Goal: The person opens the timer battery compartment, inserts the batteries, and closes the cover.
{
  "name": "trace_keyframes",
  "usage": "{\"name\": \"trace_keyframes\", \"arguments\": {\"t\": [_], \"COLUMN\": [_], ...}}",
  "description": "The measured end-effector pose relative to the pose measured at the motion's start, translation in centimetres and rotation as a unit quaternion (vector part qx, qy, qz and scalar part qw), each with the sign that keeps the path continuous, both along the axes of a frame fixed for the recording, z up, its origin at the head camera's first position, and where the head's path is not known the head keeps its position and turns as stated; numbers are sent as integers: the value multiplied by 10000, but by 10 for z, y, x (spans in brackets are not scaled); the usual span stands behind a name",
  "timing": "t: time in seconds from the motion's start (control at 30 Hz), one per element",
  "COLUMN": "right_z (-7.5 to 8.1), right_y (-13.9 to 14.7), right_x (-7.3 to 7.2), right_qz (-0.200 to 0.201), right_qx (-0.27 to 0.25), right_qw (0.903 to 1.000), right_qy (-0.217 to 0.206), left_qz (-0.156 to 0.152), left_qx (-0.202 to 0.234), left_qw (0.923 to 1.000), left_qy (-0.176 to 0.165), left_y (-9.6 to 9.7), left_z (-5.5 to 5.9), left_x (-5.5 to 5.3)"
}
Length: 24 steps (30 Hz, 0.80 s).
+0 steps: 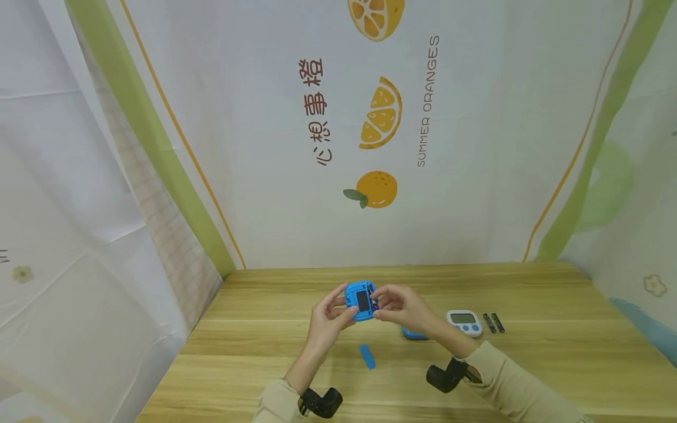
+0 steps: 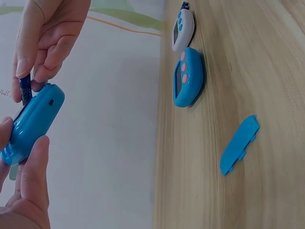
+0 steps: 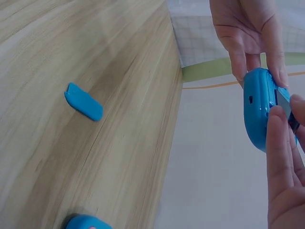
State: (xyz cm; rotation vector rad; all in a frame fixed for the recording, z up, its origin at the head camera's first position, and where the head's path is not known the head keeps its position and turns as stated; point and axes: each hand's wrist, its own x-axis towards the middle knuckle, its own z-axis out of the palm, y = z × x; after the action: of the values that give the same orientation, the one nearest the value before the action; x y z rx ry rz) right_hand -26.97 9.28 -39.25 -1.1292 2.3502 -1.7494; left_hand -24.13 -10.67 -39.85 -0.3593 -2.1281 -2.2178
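Note:
My left hand (image 1: 325, 323) holds a blue digital timer (image 1: 362, 301) up above the table, its back with a dark panel towards me. Along the timer's right side the battery compartment lies uncovered. There my right hand (image 1: 403, 306) pinches a dark small battery (image 2: 25, 90) between thumb and fingers, one end at the compartment. In the left wrist view, the battery stands at a steep angle to the timer. Below the hands, a blue battery cover (image 1: 367, 356) lies loose on the wooden table (image 1: 254, 352).
Partly behind the right forearm, another blue timer (image 2: 188, 78) with pink buttons lies on the table. Beside it is a white timer (image 1: 464, 323) with blue buttons. Two dark batteries (image 1: 493, 323) lie to its right. A printed curtain (image 1: 264, 223) hangs along the table's back edge.

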Motion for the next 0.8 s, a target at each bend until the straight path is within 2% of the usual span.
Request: {"name": "trace_keyframes", "arguments": {"t": [0.1,0.23,0.43,0.53,0.8], "right_z": [0,0,1,4,20], "right_y": [0,0,0,-1,-1], "right_x": [0,1,3,5,17], "right_qz": [-153,-131,-111,-201,-338], "right_qx": [109,78,-60,-79,53], "right_qw": [9998,9997,9986,9978,9988], "right_qy": [-27,-180,-522,-629,-356], "left_qz": [-4,-26,-33,-52,-41], "left_qx": [-28,-53,-33,-50,-240], "left_qw": [10000,10000,10000,10000,9997], "left_qy": [-22,29,-64,-38,35], "left_y": [1,2,1,2,3], "left_z": [5,10,0,0,18], "left_x": [3,7,1,1,15]}}
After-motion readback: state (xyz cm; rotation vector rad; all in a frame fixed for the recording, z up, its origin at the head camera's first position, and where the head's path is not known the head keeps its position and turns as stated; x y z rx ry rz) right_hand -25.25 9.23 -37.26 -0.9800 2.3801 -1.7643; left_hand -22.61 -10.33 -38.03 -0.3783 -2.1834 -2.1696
